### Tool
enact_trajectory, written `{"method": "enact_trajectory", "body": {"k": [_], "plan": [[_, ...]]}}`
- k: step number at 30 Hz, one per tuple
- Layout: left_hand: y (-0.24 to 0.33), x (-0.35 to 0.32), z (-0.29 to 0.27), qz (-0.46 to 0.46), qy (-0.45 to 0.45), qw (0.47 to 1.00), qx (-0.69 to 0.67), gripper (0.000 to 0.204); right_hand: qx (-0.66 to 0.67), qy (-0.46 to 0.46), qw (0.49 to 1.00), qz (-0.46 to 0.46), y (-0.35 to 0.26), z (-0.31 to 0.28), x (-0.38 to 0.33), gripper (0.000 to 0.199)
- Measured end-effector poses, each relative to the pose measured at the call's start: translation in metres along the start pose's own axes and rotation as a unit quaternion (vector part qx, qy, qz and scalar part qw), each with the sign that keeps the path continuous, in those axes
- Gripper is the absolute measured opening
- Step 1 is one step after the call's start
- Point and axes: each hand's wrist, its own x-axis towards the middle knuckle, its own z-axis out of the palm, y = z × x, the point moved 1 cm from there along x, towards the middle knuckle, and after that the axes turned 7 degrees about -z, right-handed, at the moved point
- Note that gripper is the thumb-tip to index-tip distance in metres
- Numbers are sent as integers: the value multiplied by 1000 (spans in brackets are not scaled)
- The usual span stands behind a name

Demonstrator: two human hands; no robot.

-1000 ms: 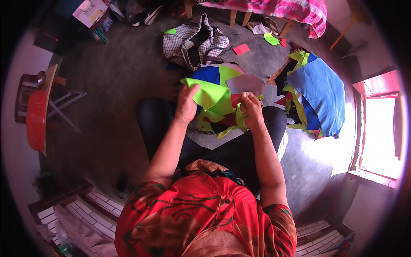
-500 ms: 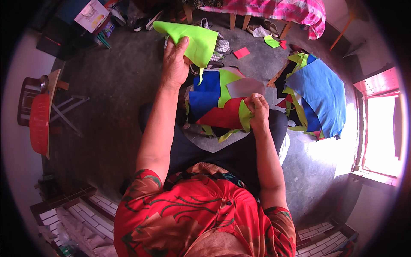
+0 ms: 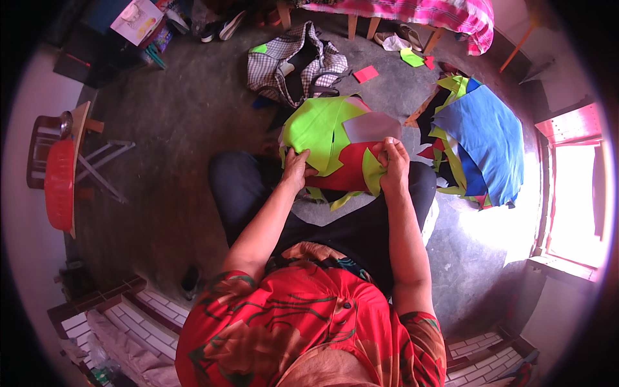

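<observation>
A pile of coloured fabric pieces lies in front of my knees, with red cloth and grey cloth showing on top. Over its left part spreads a large lime-green fabric piece, which covers the blue pieces there. My left hand grips this piece at its near left edge, thumb on top. At the pile's right side my right hand is closed, pinching the edge of a smaller lime-green fabric scrap. Its fingertips are partly hidden.
A second fabric heap topped with light blue cloth stands on the right. Beyond the pile lies a checked bag; a red scrap is beside it. On the left are a red basin and a folding stand.
My left hand has come down and nearer from above the bag, laying the large lime-green piece across the pile's left part. My right hand has hardly moved.
</observation>
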Motion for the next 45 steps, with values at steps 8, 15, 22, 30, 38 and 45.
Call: {"method": "enact_trajectory", "body": {"k": [8,15,22,30,38,45], "plan": [[-1,-8,2,58,41,996,59,40,21,-10,1000,-15,2,4,-1,12],[2,-15,5,39,-26,989,142,39,126,-31,991,-11,4,2,3,15],[-6,-5,-3,101,-52,934,339,35,154,-23,988,-9,5,4,3,17],[7,-26,5,7,-48,952,302,27,155,-35,987,-10,4,4,4,17],[10,-41,4,-55,-59,913,399,33,162,-52,985,7,3,5,3,16],[17,-64,7,-40,-18,769,638,50,178,-60,982,18,2,7,3,15]]}}
